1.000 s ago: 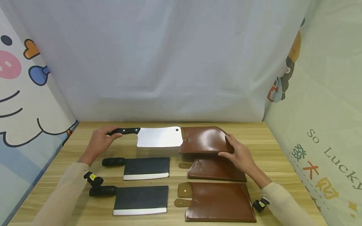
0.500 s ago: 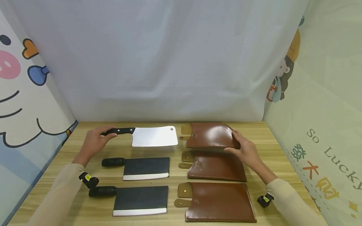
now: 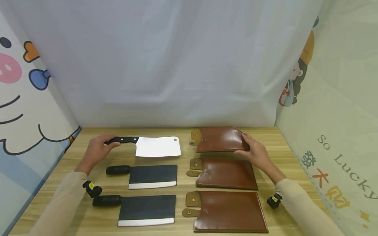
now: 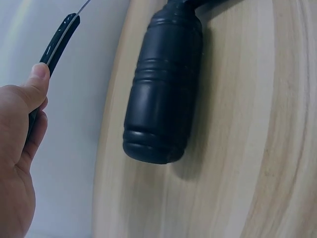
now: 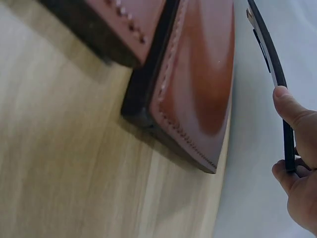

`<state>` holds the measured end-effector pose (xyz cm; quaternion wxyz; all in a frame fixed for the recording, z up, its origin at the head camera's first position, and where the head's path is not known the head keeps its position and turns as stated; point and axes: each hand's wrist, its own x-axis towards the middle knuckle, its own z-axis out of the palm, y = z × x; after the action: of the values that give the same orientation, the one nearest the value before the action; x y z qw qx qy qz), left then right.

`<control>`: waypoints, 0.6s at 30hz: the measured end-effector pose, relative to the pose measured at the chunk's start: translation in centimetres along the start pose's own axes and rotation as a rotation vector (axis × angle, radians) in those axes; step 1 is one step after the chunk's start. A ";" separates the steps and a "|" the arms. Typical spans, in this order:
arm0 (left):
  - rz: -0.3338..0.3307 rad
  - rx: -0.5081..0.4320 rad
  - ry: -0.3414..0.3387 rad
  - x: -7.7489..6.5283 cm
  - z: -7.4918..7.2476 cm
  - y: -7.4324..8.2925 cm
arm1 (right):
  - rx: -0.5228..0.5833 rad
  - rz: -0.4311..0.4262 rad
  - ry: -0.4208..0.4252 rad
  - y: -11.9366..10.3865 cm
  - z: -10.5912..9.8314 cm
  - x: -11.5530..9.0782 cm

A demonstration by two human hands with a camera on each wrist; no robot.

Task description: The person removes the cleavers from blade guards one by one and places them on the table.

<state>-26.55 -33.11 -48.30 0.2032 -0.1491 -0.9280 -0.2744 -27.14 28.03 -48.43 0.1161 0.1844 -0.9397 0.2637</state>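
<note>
At the back left, my left hand [image 3: 98,150] pinches the end of a black-handled cleaver [image 3: 157,146], its bright blade pointing right. The left wrist view shows the thumb on the riveted handle [image 4: 58,44]. Across from it, my right hand [image 3: 256,153] grips the right end of a brown leather knife sheath [image 3: 221,140]. The sheath's strap end faces the blade, with a gap between them. In the right wrist view the held sheath [image 5: 270,49] is seen edge-on, above the table between thumb and fingers.
Two dark-bladed cleavers, a middle one [image 3: 153,175] and a front one [image 3: 147,209], lie on the left of the wooden table [image 3: 73,226]. Two more brown sheaths, a middle one [image 3: 226,173] and a front one [image 3: 230,211], lie on the right. A pale cloth [image 3: 177,65] hangs behind.
The cleaver and sheath were close together, the blade tip at the sheath's mouth. Both hands have since moved apart, the cleaver leftward, the sheath rightward and back.
</note>
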 end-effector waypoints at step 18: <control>-0.022 0.031 -0.076 -0.3 0.8 -1.1 | 0.013 0.047 -0.079 0.7 1.4 0.8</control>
<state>-26.95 -33.56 -49.57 0.1669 -0.1458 -0.9409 -0.2562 -28.30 27.66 -49.65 0.0717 0.1732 -0.9459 0.2648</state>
